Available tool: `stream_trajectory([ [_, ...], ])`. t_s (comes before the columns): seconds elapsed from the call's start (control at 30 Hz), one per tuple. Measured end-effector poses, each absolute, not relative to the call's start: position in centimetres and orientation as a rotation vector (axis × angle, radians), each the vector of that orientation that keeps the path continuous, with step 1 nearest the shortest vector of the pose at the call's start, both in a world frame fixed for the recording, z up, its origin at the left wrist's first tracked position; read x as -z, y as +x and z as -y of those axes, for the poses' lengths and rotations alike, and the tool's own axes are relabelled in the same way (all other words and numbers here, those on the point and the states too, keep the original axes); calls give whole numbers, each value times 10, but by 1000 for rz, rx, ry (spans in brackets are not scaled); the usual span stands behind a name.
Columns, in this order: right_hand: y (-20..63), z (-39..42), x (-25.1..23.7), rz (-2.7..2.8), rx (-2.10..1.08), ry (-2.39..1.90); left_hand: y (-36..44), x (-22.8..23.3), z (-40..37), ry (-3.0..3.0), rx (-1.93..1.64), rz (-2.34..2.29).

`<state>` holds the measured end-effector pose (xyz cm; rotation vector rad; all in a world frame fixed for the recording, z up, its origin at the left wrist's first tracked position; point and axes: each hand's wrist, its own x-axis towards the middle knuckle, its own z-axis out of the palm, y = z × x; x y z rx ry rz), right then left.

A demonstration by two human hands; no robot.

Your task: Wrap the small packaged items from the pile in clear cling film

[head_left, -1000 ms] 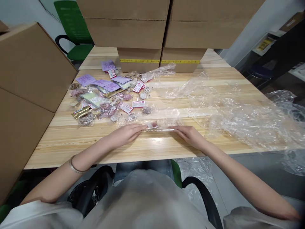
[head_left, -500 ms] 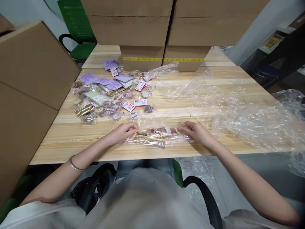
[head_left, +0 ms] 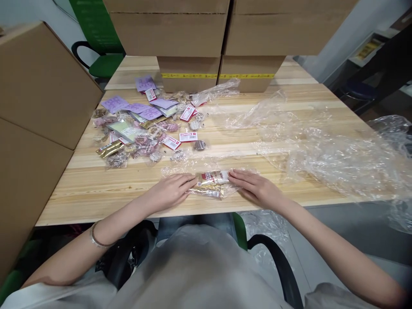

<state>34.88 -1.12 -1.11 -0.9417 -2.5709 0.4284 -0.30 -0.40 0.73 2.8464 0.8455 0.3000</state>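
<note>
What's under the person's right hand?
Clear plastic wrap shows at the edge of the right hand, and a gold, red and white packet lies just beside it. Whatever else is underneath is covered, so I can't tell.

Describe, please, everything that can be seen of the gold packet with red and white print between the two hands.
The gold packet is narrow and shiny, foil-like, with a red patch left of its middle and white toward its right end; the lettering is unreadable. It lies crosswise near the table's front edge, amid clear film. The left hand and right hand appear to touch its ends. A second gold wrapper lies along its near side.
</note>
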Motion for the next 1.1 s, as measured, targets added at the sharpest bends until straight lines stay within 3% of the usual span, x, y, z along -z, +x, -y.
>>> stream_trajectory([
  [0.27,340,-5,20,2329,-387,-1247,-5,-1,-6,2586,-317,-1191],
  [0.4,332,-14,21,2274,-160,-1522,3,6,-9,2691,-170,-1449],
  [0.5,339,-18,14,2269,-37,-1472,12,4,-6,2807,-324,-1502],
  [0.7,350,-27,-10,2552,-668,-1226,56,1,5,2804,-473,-928],
  [0.9,356,-43,-28,2308,-1211,-1554,82,9,-10,2569,-424,-1118],
  [1.0,350,-43,-30,2002,-1295,-1717,83,13,-14,2559,-454,-1095],
  [1.1,327,-29,-24,1737,-1078,-1759,85,16,-13,2563,-461,-1105],
])
